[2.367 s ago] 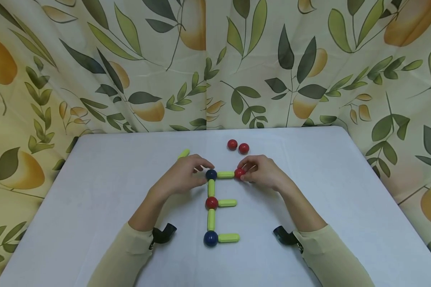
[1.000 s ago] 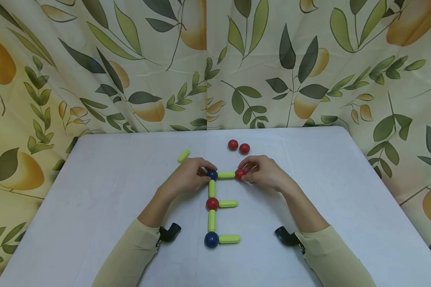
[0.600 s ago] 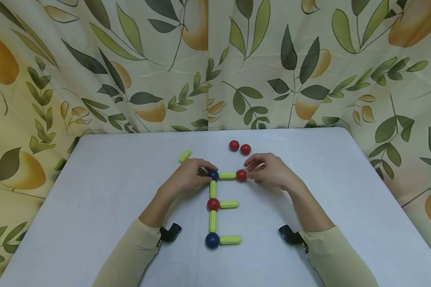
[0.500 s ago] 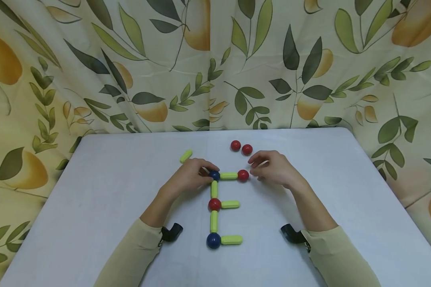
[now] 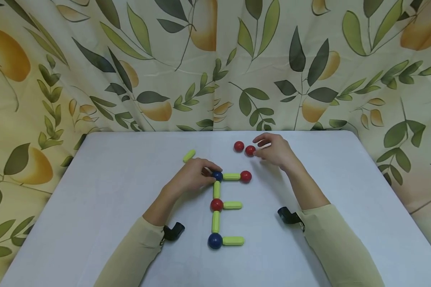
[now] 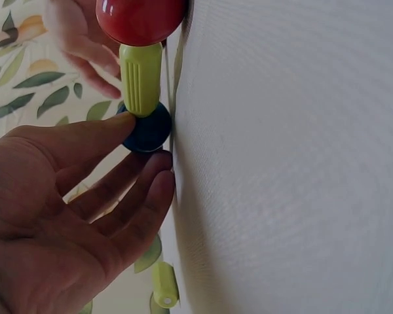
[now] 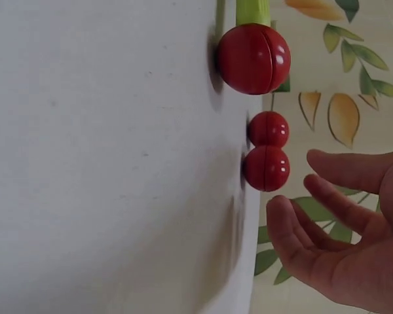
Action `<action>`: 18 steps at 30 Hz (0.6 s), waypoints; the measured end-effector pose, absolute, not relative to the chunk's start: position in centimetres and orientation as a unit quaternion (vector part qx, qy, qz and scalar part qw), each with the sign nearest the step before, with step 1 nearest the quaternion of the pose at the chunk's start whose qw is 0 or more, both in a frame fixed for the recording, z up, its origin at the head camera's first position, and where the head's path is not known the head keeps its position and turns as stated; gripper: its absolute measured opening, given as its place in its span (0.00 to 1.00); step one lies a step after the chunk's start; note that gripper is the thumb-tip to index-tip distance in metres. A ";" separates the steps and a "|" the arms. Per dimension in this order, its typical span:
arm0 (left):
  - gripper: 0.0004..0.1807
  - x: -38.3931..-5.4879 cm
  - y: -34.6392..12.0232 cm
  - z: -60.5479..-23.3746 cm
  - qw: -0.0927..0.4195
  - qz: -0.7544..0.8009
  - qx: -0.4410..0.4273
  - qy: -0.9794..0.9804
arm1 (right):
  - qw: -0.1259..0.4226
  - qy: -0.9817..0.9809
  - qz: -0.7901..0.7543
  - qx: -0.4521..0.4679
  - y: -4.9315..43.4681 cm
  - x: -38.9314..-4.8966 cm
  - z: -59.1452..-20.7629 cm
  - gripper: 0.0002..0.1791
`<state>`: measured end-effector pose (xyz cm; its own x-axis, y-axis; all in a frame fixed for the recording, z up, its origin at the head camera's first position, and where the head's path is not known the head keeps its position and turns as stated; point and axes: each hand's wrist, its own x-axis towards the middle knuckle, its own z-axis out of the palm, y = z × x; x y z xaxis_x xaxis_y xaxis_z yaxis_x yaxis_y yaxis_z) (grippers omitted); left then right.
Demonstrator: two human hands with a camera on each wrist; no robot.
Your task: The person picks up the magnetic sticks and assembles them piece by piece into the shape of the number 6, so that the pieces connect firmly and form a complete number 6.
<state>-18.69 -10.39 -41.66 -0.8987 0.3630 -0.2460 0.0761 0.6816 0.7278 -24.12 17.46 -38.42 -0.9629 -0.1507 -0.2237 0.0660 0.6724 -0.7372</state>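
Note:
My left hand (image 5: pixel 191 175) pinches the dark blue ball (image 5: pixel 217 176) at the upper left corner of a shape of balls and lime-green sticks lying on the table. In the left wrist view the thumb and fingertips touch this blue ball (image 6: pixel 148 131). From it one stick (image 5: pixel 231 176) runs right to a red ball (image 5: pixel 246 176). Another stick (image 5: pixel 216 190) runs down to a second red ball (image 5: pixel 217 205). My right hand (image 5: pixel 275 150) holds nothing. Its fingers are parted, just right of two loose red balls (image 5: pixel 250 150), apart from them in the right wrist view.
A lower blue ball (image 5: pixel 215 241) ends the shape's upright side, with a stick (image 5: pixel 233 240) pointing right. The middle stick (image 5: pixel 233 205) has a free right end. One loose green stick (image 5: pixel 189 156) lies beyond my left hand on the white table (image 5: pixel 93 207). A patterned curtain (image 5: pixel 251 79) hangs behind.
My right hand has let go of the red ball at the top stick's right end and moved away, up beside the loose red balls. My left hand has come onto the blue ball.

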 end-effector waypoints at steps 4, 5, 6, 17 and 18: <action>0.18 -18.8 -10.3 -41.8 0.190 0.380 0.122 0.897 | 0.152 0.908 -0.390 -0.022 17.1 -25.1 -38.9 0.23; 0.18 -18.8 -10.3 -41.8 0.190 0.381 0.122 0.897 | 0.154 0.910 -0.384 -0.022 17.0 -25.2 -39.1 0.22; 0.17 -18.8 -10.3 -41.8 0.189 0.381 0.122 0.897 | 0.155 0.913 -0.378 -0.022 17.0 -25.4 -39.2 0.21; 0.17 -18.6 -10.4 -41.6 0.185 0.385 0.121 0.896 | 0.162 0.913 -0.375 -0.009 17.1 -25.4 -39.8 0.17; 0.17 -18.6 -10.4 -41.5 0.185 0.385 0.120 0.896 | 0.164 0.912 -0.376 -0.009 17.2 -25.3 -39.8 0.17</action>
<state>-18.61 -10.40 -41.54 -0.9030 0.3567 -0.2394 0.0716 0.6744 0.7349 -25.32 17.21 -39.80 -0.9463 -0.1401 -0.2912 0.1057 0.7174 -0.6886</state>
